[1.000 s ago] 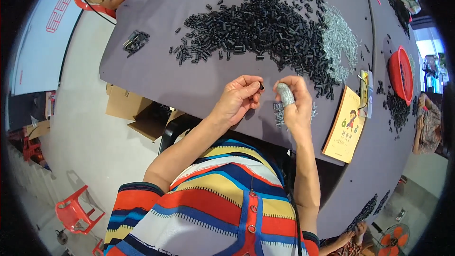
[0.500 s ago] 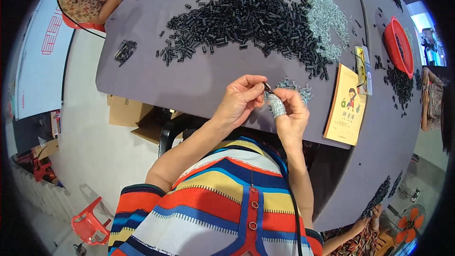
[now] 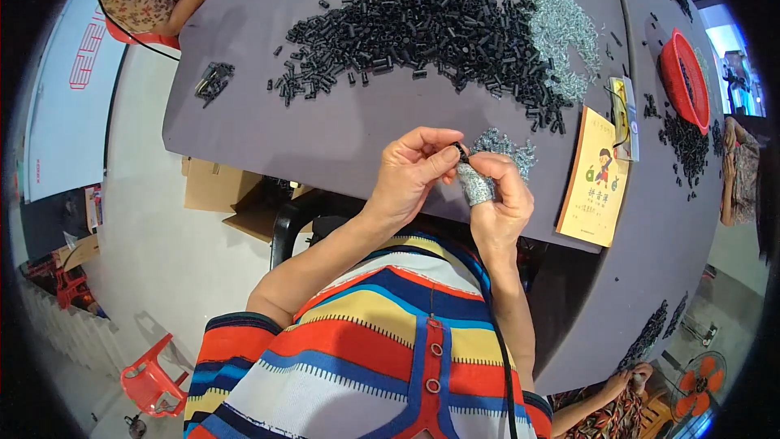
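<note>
My left hand point(image 3: 413, 172) pinches a small black cylindrical piece point(image 3: 459, 149) between thumb and fingers, above the table's near edge. Against that same piece, the fingertips of my right hand point(image 3: 505, 199) are pressed together. Beside the right fingers is a silvery speckled patch point(image 3: 477, 184); whether it is loose parts or a finger covering I cannot tell. Just beyond the hands lies a small heap of tiny silvery parts point(image 3: 508, 146), partly hidden by my right hand. Farther off spreads a large pile of similar black pieces point(image 3: 422, 28), bordered on its right by a pile of silvery parts point(image 3: 562, 32).
A yellow booklet point(image 3: 591, 183) lies right of my hands, with eyeglasses point(image 3: 621, 118) beyond it. A few dark pieces point(image 3: 214, 81) sit at the left. A red basket point(image 3: 684, 81) stands on the right-hand table. Co-workers' arms point(image 3: 188, 8) show at the edges.
Both hands stay at nearly the same spot, with the fingers shifting slightly around the black piece. The right hand has moved a touch to the right.
</note>
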Motion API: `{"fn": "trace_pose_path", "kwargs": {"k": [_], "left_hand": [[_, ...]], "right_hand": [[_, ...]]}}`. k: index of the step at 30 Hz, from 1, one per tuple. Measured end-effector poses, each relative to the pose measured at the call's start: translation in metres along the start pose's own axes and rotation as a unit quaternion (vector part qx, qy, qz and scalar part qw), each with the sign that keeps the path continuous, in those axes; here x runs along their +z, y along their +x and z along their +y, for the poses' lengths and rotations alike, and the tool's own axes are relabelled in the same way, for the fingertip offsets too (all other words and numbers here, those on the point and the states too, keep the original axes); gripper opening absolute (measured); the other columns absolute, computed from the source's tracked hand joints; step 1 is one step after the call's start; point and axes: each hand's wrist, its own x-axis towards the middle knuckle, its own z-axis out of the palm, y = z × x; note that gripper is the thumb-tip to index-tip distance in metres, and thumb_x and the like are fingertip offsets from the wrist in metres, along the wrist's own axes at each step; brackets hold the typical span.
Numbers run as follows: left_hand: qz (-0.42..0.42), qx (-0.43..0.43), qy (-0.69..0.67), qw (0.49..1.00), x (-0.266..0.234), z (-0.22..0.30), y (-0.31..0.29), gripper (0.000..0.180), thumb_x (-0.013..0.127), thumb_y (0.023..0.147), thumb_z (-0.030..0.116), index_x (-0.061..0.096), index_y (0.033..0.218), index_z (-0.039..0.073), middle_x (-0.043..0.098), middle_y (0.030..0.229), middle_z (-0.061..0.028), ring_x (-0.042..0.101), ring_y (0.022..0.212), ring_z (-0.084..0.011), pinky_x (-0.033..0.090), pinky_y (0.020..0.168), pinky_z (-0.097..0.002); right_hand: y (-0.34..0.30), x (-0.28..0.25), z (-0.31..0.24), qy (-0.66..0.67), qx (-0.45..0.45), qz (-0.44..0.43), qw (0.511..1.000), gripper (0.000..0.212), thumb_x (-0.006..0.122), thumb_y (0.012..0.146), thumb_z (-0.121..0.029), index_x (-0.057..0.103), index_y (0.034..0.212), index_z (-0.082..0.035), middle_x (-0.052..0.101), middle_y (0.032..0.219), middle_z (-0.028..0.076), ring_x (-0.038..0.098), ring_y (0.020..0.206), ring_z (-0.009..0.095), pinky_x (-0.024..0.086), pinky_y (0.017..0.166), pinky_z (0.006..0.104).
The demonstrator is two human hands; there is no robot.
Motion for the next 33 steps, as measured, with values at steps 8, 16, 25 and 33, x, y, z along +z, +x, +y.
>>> {"fn": "trace_pose_path", "kwargs": {"k": [8, 16, 25, 33], "left_hand": [[-0.006, 0.114, 0.152, 0.982, 0.012, 0.006, -0.007, 0.018, 0.062, 0.089, -0.001, 0.065, 0.107, 0.002, 0.066, 0.097, -0.0081, 0.059, 0.075, -0.0093, 0.050, 0.065, -0.0228], [-0.008, 0.141, 0.166, 0.976, 0.018, 0.005, -0.011, 0.016, 0.060, 0.090, -0.002, 0.066, 0.105, -0.001, 0.064, 0.096, -0.0065, 0.061, 0.076, -0.0093, 0.051, 0.065, -0.0226], [-0.001, 0.022, 0.022, 1.000, 0.000, -0.004, -0.006, 0.018, 0.061, 0.091, 0.003, 0.064, 0.109, 0.002, 0.066, 0.098, -0.0072, 0.063, 0.076, -0.0102, 0.053, 0.066, -0.0215], [0.000, -0.078, -0.061, 0.995, 0.003, 0.004, -0.004, 0.035, 0.063, 0.089, 0.000, 0.049, 0.121, 0.003, 0.064, 0.098, -0.0084, 0.060, 0.077, -0.0098, 0.051, 0.066, -0.0215]], "right_hand": [[-0.004, -0.001, -0.001, 0.069, 0.040, -0.018, 0.997, 0.019, 0.058, 0.080, 0.016, 0.063, 0.094, 0.004, 0.064, 0.093, 0.009, 0.061, 0.078, 0.012, 0.052, 0.071, 0.0241], [-0.003, -0.002, -0.018, 0.210, 0.132, -0.002, 0.969, 0.025, 0.054, 0.076, 0.021, 0.063, 0.091, 0.003, 0.066, 0.091, 0.010, 0.063, 0.083, 0.015, 0.053, 0.076, 0.0277], [0.001, -0.009, -0.007, 0.001, 0.027, -0.047, 0.999, 0.017, 0.068, 0.078, 0.006, 0.062, 0.091, -0.001, 0.066, 0.080, 0.008, 0.062, 0.073, 0.012, 0.050, 0.067, 0.0250], [0.008, -0.014, -0.004, 0.002, 0.008, -0.075, 0.997, 0.037, 0.077, 0.070, -0.005, 0.060, 0.103, -0.001, 0.059, 0.092, 0.007, 0.053, 0.066, 0.016, 0.049, 0.065, 0.0278]]}}
